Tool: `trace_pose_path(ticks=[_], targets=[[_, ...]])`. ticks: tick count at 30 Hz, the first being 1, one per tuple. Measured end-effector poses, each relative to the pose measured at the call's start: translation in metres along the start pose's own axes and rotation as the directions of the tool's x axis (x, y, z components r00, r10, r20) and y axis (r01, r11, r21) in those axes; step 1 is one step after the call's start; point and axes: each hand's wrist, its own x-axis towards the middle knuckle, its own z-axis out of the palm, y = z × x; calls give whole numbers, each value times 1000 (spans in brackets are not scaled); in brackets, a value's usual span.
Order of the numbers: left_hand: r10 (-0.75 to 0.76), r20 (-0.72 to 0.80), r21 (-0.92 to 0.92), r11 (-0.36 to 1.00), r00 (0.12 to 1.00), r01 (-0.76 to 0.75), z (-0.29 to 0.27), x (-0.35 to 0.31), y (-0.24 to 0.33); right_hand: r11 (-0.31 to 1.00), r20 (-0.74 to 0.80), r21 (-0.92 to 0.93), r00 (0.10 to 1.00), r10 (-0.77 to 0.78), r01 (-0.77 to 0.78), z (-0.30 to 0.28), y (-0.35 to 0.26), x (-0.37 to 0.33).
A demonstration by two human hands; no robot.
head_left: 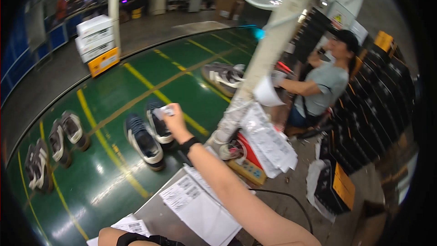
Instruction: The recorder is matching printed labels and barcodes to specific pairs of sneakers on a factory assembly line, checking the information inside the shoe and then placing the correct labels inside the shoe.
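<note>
My right hand reaches out over the green conveyor belt, fingers pinched on a small white paper label. Directly beneath it, partly covered by the hand and label, is a dark blue sneaker. Its mate, a dark blue sneaker with white stripes, lies just to the left. Of my left arm, only a bit with a black strap shows at the bottom edge; the left hand is out of the picture. White printed sheets lie below my right forearm.
More sneaker pairs rest on the belt at left; a grey sneaker pair lies farther along. Shoe boxes stand beyond the belt. A post rises at right, near a seated co-worker and stacked black boxes.
</note>
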Motion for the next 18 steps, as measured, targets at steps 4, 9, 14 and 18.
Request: trace_pose_path(ticks=[4,9,14,18], targets=[[-56,-586,-67,998,809,20,63,42,-14,898,-190,-382,969,156,-219,-12,-57,-25],[36,-742,-7,998,669,-61,94,65,-41,910,-193,-326,925,-327,254,-50,-92,-81],[-168,-762,-118,986,625,121,87,77,-49,997,114,-15,991,-70,72,-109,-137,-198],[-215,-411,-94,977,886,193,41,66,-49,989,236,64,965,111,-130,-94,-117,-246]])
